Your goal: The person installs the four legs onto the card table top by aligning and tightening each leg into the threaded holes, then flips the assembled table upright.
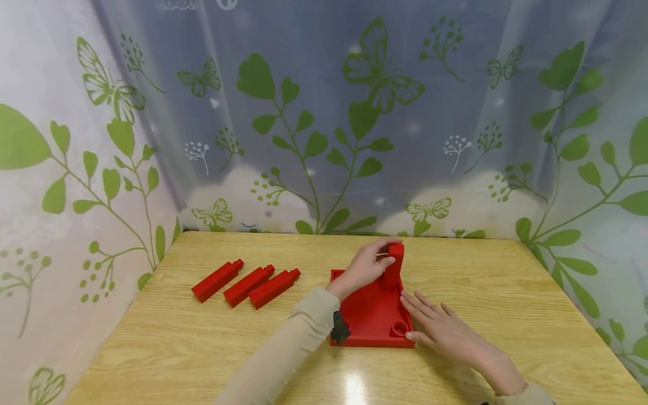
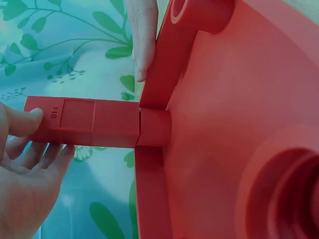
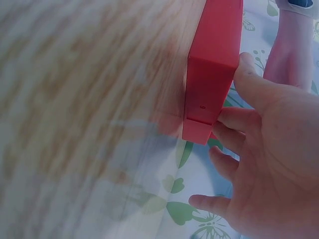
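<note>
My left hand (image 1: 360, 273) grips a red square leg (image 1: 394, 269) near its top. The leg stands upright at the far right corner of a shallow red tray-like panel (image 1: 372, 341). In the left wrist view its lower end meets a round socket (image 2: 157, 128) in that corner; whether it is fully seated I cannot tell. My right hand (image 1: 450, 336), fingers extended, rests against the panel's right side. In the right wrist view its thumb and fingertips touch the red side wall (image 3: 212, 74). Another round socket (image 1: 399, 329) shows in the near right corner.
Three more red legs (image 1: 217, 280) lie side by side on the left of the wooden table (image 1: 172, 349), their narrow ends pointing away to the right. A curtain (image 1: 314, 112) with green leaves and butterflies hangs behind the table and along both sides.
</note>
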Tool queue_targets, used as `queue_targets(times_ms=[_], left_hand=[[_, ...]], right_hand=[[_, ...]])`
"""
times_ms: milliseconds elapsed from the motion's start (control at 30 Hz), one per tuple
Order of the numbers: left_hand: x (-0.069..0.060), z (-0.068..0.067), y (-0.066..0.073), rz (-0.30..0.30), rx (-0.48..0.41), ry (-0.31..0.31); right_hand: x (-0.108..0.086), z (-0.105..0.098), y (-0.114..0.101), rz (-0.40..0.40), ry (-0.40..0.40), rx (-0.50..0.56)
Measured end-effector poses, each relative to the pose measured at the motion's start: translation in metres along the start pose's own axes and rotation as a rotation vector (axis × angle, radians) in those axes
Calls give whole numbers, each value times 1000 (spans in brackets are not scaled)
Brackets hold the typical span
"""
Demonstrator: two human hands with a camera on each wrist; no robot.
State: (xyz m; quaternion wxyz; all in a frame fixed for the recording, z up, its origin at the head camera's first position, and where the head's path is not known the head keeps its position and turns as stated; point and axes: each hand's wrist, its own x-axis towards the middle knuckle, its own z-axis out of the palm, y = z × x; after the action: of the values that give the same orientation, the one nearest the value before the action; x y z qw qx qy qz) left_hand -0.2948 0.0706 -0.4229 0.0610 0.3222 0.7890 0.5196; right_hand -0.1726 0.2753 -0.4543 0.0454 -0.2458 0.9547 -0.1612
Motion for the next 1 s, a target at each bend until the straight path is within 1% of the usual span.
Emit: queue_targets(times_ms=[67,133,200,267,367,433,500,567,667,767,867,1000], left_hand=[[0,2,0,19,21,19],[0,5,0,40,60,60],[1,10,1,54,103,125],[1,16,1,53,134,210],[1,25,1,31,151,327],[1,30,1,7,148,382],[1,33,0,-18,151,417],[0,34,0,-33,142,431],[0,33,0,-40,126,419],[0,29,0,-32,99,373],[-2,23,1,-20,92,288],[-3,12,2,-4,89,135]], right_hand=[[0,0,0,1,-1,0],[0,0,0,3,-4,3],[0,0,1,6,-7,7],[0,0,1,5,-7,6],[0,0,2,-1,-3,0],[0,0,2,-6,0,-5],[0,1,2,-6,-2,-7],[1,1,1,-6,-3,-6],[1,1,1,-9,0,-8],[0,0,0,-12,10,-13],[-1,0,-1,-13,13,-11],[-1,0,-1,-17,10,-12]])
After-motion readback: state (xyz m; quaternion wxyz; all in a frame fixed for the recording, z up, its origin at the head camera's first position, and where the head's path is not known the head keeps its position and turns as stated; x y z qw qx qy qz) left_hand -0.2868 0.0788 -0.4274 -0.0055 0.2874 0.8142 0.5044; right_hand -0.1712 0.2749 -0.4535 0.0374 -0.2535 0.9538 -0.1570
